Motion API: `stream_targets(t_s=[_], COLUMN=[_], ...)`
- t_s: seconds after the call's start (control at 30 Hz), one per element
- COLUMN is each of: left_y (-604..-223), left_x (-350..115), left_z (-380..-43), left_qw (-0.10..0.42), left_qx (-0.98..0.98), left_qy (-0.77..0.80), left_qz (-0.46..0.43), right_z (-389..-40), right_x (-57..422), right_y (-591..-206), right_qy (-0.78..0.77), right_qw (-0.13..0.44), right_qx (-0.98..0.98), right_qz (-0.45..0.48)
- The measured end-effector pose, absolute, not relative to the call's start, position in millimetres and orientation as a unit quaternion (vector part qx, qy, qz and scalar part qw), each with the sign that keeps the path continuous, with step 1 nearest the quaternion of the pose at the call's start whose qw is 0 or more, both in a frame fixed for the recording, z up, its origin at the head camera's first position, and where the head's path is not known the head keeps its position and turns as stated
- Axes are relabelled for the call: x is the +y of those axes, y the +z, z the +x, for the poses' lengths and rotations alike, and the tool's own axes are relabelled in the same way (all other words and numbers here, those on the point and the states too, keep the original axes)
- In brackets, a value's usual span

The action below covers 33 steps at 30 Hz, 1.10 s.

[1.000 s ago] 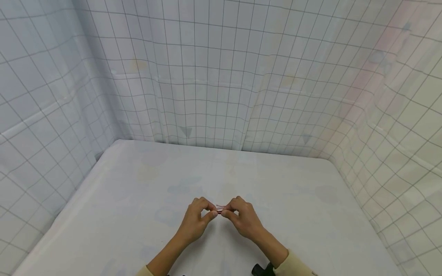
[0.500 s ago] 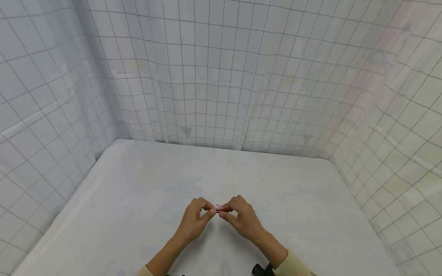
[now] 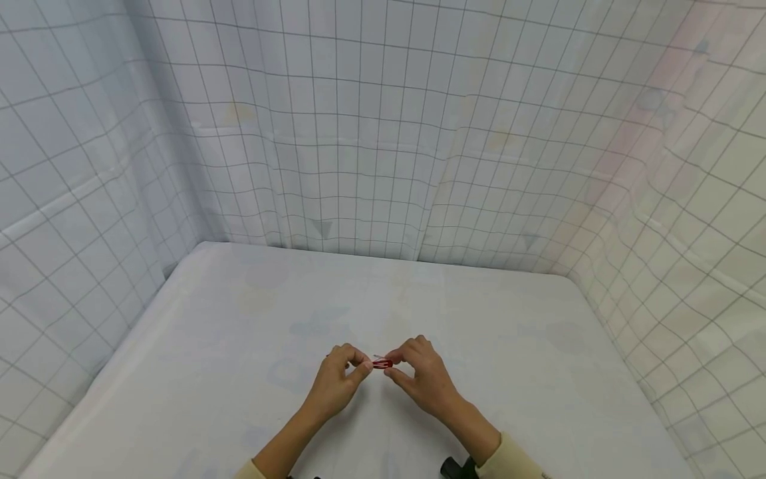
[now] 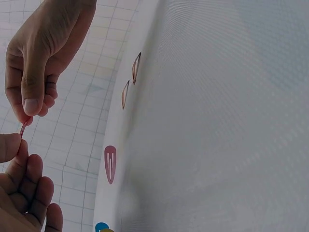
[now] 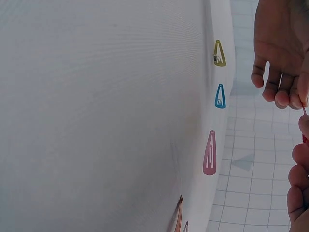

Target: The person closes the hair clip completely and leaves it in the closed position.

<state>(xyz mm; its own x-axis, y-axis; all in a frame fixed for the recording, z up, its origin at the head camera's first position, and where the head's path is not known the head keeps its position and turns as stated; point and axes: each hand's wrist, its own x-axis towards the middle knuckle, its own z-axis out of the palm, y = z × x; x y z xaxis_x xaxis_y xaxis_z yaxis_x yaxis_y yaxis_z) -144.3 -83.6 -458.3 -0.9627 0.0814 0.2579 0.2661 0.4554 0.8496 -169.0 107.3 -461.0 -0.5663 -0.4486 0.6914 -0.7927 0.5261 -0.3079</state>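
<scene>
In the head view a small red snap hair clip [image 3: 382, 364] is held above the white table, between both hands. My left hand [image 3: 334, 382] pinches its left end with thumb and index finger. The right hand [image 3: 423, 376] holds the other end, its thumb below and index finger above. Part of the clip's frame shows between the fingertips. From the left wrist, the red clip [image 4: 23, 128] appears edge-on as a thin strip, its ends covered by fingers. The right wrist view catches the left hand [image 5: 280, 48] and, at the frame's edge, the right hand [image 5: 300, 188].
On the table [image 5: 106, 116] lie a yellow clip [image 5: 219, 53], a blue clip [image 5: 220, 96], a pink clip [image 5: 210, 153] and two orange-brown clips, one the brown clip [image 4: 136, 67]. Gridded white curtains [image 3: 371, 133] enclose the table. A black device [image 3: 457, 468] sits by the right sleeve.
The right hand's fingertips have shifted slightly right and parted a little, so more of the red hair clip shows. The left hand has moved slightly left, still pinching its end.
</scene>
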Motion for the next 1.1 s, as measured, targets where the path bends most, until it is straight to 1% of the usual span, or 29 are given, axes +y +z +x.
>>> stream_targets(t_s=[0.17, 0.33, 0.47, 0.57, 0.63, 0.73, 1.0, 1.1], left_y=[-459.1, -460.6, -463.0, -464.4, -464.0, -462.3, -459.0, -459.4], left_x=[-82.8, -83.5, -84.5, -85.3, -86.0, -87.1, -89.0, -89.3], left_z=[-145.3, -146.4, -147.0, -147.6, -147.9, -148.0, -147.0, -147.3], left_qw=[0.084, 0.066, 0.052, 0.054, 0.063, 0.078, 0.103, 0.117], left_qx=[-0.848, -0.847, -0.845, -0.842, -0.839, -0.831, -0.819, -0.813], left_qy=[-0.513, -0.519, -0.525, -0.529, -0.534, -0.545, -0.561, -0.567], left_qz=[-0.100, -0.095, -0.090, -0.088, -0.083, -0.074, -0.064, -0.061], right_z=[-169.8, -169.4, -169.8, -170.5, -170.7, -170.7, -166.5, -166.7], right_x=[107.7, 108.1, 108.8, 109.1, 109.0, 108.2, 103.4, 102.0], right_y=[-460.3, -459.5, -460.0, -461.9, -464.1, -467.8, -471.1, -471.0], right_qy=[0.293, 0.267, 0.240, 0.232, 0.234, 0.240, 0.256, 0.252], right_qw=[0.282, 0.279, 0.297, 0.306, 0.299, 0.272, 0.140, 0.107], right_qx=[-0.830, -0.838, -0.835, -0.833, -0.837, -0.853, -0.910, -0.922], right_qz=[0.382, 0.385, 0.396, 0.398, 0.393, 0.374, 0.293, 0.273])
